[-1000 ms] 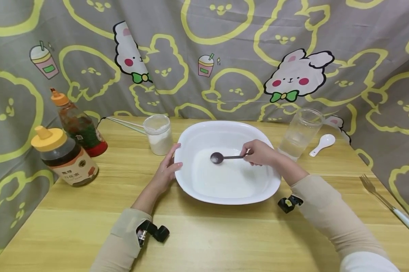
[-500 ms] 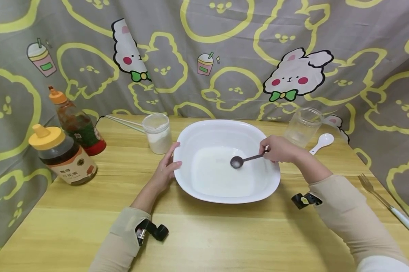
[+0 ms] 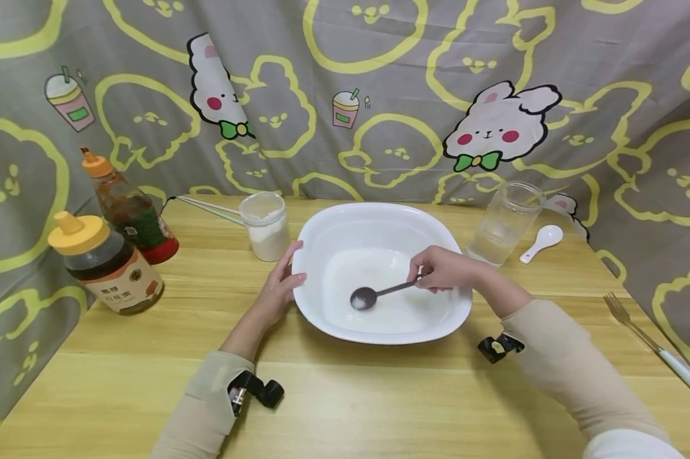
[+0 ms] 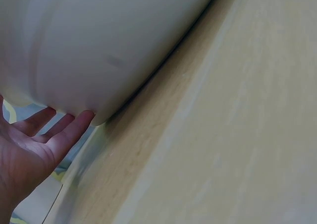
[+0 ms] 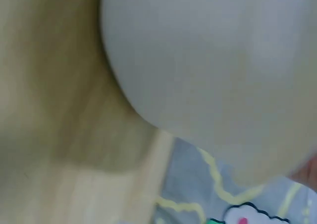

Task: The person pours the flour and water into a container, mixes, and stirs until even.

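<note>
The right hand pinches the handle end of a dark spoon over the white basin, palm down. From that grip the spoon's long axis runs leftward and slightly toward the person, its bowl end low over the basin's middle. The left hand lies well apart from the spoon and holds the basin's left side, thumb at the rim, fingers against the outer wall, as the left wrist view shows.

The basin stands on the tabletop, its longer side running left to right. A pale, whitish layer covers its floor; whether powder or liquid, I cannot tell. Some white stuff sits in the spoon. Just left of the basin, an upright jar holds white powder. To the right, a clear glass holds some clear liquid, partly behind the right hand's wrist. Farther left stand a yellow-capped jar with dark contents and a sauce bottle.
</note>
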Motion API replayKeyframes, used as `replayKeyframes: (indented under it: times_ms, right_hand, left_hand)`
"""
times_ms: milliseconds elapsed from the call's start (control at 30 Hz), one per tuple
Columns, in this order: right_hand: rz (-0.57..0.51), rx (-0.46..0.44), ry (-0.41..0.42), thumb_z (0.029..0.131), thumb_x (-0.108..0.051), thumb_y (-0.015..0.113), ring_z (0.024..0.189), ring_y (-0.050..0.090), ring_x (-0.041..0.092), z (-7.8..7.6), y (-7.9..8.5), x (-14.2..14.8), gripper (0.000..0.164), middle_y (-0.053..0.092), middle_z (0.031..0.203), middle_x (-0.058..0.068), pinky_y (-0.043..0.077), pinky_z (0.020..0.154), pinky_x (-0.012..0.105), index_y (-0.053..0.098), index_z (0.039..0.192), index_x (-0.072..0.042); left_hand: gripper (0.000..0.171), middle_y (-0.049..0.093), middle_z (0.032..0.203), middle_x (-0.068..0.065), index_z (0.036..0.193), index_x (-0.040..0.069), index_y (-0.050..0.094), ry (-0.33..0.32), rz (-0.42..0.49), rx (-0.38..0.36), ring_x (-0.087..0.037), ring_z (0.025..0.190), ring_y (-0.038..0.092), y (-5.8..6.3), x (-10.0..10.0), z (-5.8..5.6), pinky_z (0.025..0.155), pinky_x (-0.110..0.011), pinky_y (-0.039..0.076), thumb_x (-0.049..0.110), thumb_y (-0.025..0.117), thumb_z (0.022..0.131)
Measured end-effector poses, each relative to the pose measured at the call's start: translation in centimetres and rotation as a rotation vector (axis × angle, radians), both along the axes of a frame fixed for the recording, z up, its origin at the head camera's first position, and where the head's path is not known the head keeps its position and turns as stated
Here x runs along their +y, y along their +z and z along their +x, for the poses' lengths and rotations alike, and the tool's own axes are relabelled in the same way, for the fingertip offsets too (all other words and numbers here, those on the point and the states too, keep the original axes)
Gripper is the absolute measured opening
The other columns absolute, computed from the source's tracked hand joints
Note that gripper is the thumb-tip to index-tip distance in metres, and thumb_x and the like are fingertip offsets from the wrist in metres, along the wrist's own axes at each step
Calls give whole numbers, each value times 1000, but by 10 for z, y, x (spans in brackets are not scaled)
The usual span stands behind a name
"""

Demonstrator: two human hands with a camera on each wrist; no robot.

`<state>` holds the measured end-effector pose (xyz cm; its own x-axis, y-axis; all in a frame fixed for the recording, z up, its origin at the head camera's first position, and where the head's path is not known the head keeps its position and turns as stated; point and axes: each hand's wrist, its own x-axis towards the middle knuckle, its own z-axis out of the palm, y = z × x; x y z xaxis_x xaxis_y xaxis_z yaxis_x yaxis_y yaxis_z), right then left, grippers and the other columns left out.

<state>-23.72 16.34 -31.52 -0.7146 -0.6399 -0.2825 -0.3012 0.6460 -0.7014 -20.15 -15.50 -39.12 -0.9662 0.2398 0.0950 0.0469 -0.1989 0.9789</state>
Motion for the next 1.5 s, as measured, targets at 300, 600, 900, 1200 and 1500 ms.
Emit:
replayKeyframes:
  times_ms: [300, 600, 900, 1200, 1500]
  right_hand:
    - [215, 204, -62, 73, 5, 50, 47, 42, 13, 0, 30, 19, 13, 50, 58, 3, 36, 42, 24, 61, 78, -1]
    - [57, 214, -127, 79, 0, 51, 45, 42, 14, -14, -2, -6, 10, 50, 53, 3, 36, 41, 24, 60, 85, -1]
    - [37, 82, 112, 77, 4, 52, 43, 39, 10, 2, 6, 0, 13, 46, 50, 0, 32, 41, 20, 62, 80, -4]
    - [226, 313, -61, 73, 4, 52, 52, 43, 15, 0, 27, 22, 13, 50, 60, 1, 37, 44, 25, 61, 75, -4]
    - [58, 245, -149, 79, 0, 52, 48, 44, 14, -13, -3, -8, 11, 51, 54, 3, 37, 45, 25, 61, 85, -2]
  left_hand:
    - [66, 27, 132, -17, 137, 20, 22, -2, 8, 8, -42, 106, 37, -1, 0, -1, 68, -39, 50, 12, 50, 77]
    - [64, 35, 121, -26, 136, 20, 24, 4, 9, -4, -42, 101, 41, -4, -1, -1, 69, -44, 49, 9, 48, 79]
    - [64, 32, 125, -22, 136, 21, 24, -1, 5, -5, -42, 103, 39, -2, 0, -2, 72, -48, 46, 11, 49, 78]
    - [65, 31, 126, -22, 136, 21, 23, -2, 2, -9, -41, 104, 40, 0, -1, -2, 73, -47, 46, 12, 50, 78]
    - [63, 32, 126, -21, 136, 22, 24, -3, -3, -9, -42, 105, 38, -1, 0, -1, 74, -47, 46, 12, 49, 79]
